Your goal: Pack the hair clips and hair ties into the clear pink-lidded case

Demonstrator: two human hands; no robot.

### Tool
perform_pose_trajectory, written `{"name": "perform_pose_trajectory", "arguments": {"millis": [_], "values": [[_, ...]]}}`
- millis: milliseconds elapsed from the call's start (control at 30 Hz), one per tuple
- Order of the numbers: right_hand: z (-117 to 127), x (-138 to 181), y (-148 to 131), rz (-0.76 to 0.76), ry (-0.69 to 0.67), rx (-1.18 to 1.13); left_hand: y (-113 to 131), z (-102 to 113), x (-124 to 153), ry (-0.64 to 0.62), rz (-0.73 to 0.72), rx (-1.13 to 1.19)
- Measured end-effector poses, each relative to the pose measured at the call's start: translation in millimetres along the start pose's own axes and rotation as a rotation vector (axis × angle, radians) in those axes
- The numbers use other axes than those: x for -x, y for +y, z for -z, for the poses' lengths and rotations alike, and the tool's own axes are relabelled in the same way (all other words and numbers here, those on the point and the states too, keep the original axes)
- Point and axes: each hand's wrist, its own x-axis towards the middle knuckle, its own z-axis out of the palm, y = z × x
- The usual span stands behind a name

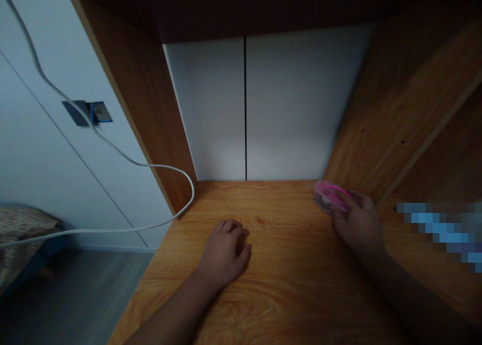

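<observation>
My left hand (pixel 224 252) rests palm down on the wooden desktop (pixel 286 209), its fingers loosely curled and nothing in them. At the right, my right hand (pixel 357 229) grips a pink translucent oval case (pixel 331 195) with dark contents, whose exact kind I cannot tell. That case sits by the foot of the right wooden side panel (pixel 399 104), just above the desktop. Part of its lower edge is hidden behind my fingers.
White back panels (pixel 286 104) with a dark vertical seam close the desk's far side. A white cable (pixel 165 177) curves over the left wooden panel (pixel 150 114) from a wall socket (pixel 88 113). A blurred blue patch (pixel 440 232) lies at the right; a patterned bed (pixel 22 239) and grey floor lie left.
</observation>
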Motion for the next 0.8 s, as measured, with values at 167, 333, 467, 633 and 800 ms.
{"name": "perform_pose_trajectory", "arguments": {"millis": [167,333,467,633,800], "values": [[5.4,5.0,-24.2,0.118,-0.027,-0.099,0.7,0.6,0.4,-0.004,0.01,0.006],[14.3,24.2,-64.2,0.373,-0.241,-0.275,-3.1,-5.1,0.9,0.028,0.053,0.086],[22.1,41.2,-89.6,0.534,-0.38,-0.402,-6.5,-13.6,1.5,0.122,0.095,0.256],[29.3,50.4,-100.3,0.702,-0.48,-0.539,2.0,-6.5,2.6,0.027,-0.093,0.529],[30.3,51.5,-98.5,0.745,-0.47,-0.543,13.6,5.3,2.1,0.051,-0.19,0.483]]}}
